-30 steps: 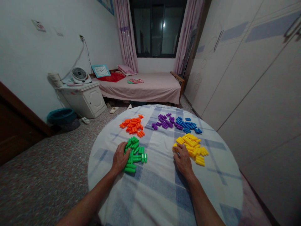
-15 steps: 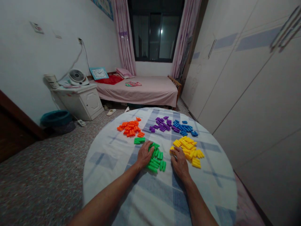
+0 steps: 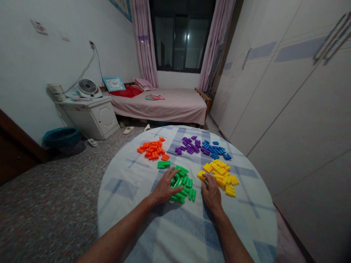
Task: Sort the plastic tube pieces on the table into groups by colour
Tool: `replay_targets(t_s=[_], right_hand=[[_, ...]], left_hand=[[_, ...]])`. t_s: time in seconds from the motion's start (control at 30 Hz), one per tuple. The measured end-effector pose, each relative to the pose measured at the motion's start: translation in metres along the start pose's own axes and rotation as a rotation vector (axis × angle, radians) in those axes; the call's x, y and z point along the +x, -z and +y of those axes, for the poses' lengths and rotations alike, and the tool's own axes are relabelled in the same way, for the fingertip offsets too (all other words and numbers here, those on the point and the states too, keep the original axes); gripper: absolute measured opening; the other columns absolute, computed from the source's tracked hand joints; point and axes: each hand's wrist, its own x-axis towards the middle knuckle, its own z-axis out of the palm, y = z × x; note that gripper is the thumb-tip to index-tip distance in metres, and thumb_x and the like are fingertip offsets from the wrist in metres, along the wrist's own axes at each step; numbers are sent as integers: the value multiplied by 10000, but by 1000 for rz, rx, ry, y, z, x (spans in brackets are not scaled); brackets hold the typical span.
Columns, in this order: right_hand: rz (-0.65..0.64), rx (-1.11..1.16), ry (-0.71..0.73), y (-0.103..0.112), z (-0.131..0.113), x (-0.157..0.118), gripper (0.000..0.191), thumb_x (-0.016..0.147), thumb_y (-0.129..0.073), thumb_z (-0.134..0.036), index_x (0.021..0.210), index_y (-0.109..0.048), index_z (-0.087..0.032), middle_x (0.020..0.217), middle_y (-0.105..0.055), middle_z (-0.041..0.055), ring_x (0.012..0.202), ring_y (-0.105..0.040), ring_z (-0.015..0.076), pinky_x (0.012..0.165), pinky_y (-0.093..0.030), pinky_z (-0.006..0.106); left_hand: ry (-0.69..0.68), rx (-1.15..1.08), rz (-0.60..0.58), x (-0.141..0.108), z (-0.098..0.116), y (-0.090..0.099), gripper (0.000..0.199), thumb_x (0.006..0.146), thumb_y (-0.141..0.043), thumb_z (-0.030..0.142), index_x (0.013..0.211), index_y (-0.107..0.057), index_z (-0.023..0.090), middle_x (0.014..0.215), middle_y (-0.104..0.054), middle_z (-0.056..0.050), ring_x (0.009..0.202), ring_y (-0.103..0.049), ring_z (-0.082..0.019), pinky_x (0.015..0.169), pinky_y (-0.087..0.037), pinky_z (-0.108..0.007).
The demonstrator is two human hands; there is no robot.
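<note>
On the round cloth-covered table (image 3: 123,215), my left hand (image 3: 165,187) rests at the left side of the green pieces (image 3: 182,182), thumb and fingers spread around them. My right hand (image 3: 211,191) lies at the lower left edge of the yellow pieces (image 3: 219,168), its fingers bent and touching the nearest ones; whether it grips any is hidden. Farther back are orange pieces (image 3: 153,149) on the left, purple pieces (image 3: 190,145) in the middle and blue pieces (image 3: 215,149) beside them. A few green pieces (image 3: 163,164) sit apart, below the orange ones.
Beyond the table stands a bed (image 3: 164,106) with a pink cover. A white cabinet (image 3: 95,118) bearing a fan (image 3: 88,87) and a teal bin (image 3: 61,138) are at the left. A tall wardrobe (image 3: 287,109) lines the right side.
My left hand has moved slightly left and its thumb has spread away from the fingers, showing more green pieces. My right hand has shifted slightly right and down.
</note>
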Motion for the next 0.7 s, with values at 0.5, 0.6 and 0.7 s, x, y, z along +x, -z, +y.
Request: replay_targets(t_s=[0.5,0.6,0.7], right_hand=[[-129,278,-88,-24,-55,-11,349,814,-483,-323,1126,-567,-190,1163,-570,97,1124,-505,227,1009,-383,436],[-137,384,-182,-27,-53,-3,414,811,-480,-346,1195,-521,-198,1185,-576,95,1105,-532,225,974,-417,431],[-195,481,-241,-27,-55,14,499,816,-466,-356,1288,-432,-198,1225,-568,93,1082,-559,209,944,-447,400]], left_hand=[[-21,117,122,22,1,-45,534,683,-660,290,1195,-543,195,1383,-401,-141,1267,-404,-306,1047,-352,-476],[51,8,159,41,3,-49,458,700,-637,237,1145,-563,160,1338,-427,-155,1256,-421,-292,1055,-358,-451],[73,-74,174,61,8,-52,433,729,-627,266,1142,-558,158,1318,-436,-155,1240,-442,-279,1053,-363,-447]])
